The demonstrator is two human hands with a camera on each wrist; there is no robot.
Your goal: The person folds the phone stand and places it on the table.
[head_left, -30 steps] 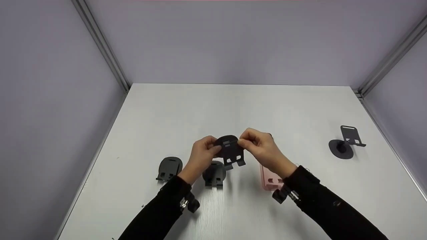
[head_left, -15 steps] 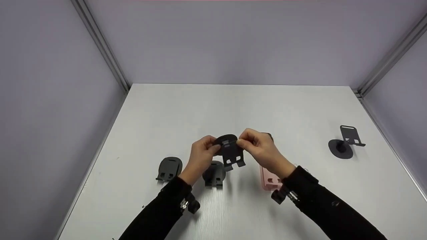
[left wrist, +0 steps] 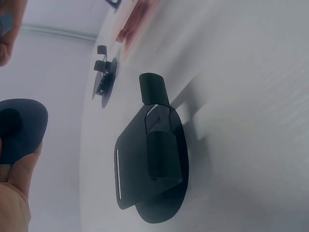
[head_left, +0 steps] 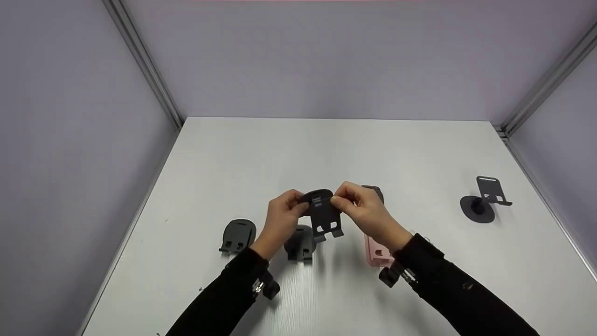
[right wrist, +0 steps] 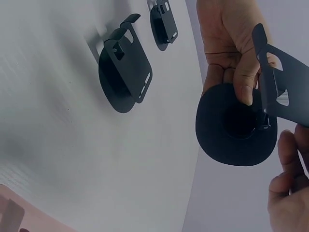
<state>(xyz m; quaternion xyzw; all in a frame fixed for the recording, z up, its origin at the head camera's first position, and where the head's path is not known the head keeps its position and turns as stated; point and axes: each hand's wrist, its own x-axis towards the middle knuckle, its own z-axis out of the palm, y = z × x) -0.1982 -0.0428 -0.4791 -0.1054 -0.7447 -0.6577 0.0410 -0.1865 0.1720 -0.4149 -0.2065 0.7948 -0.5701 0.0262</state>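
A dark grey folding phone stand [head_left: 326,218] is held above the table between both hands. My left hand [head_left: 281,215] pinches its round base [right wrist: 212,128], thumb on top, as the right wrist view shows. At the plate's right edge, my right hand [head_left: 366,210] pinches with thumb and finger. In that same wrist view the slotted plate [right wrist: 289,92] stands away from the base at an angle. Below the hands lies another dark stand [head_left: 300,243], folded down. A third folded stand [head_left: 238,235] lies left of it.
A pink stand [head_left: 377,254] lies partly under my right wrist. Just beyond the right hand, a dark rounded thing [head_left: 376,191] is mostly hidden. At the far right of the white table [head_left: 261,154], an unfolded dark stand [head_left: 490,189] stands on its round base.
Both hands keep their hold. The plate of the held stand has tilted slightly, and a bit more of the dark thing beyond my right hand shows. The other stands have not moved.
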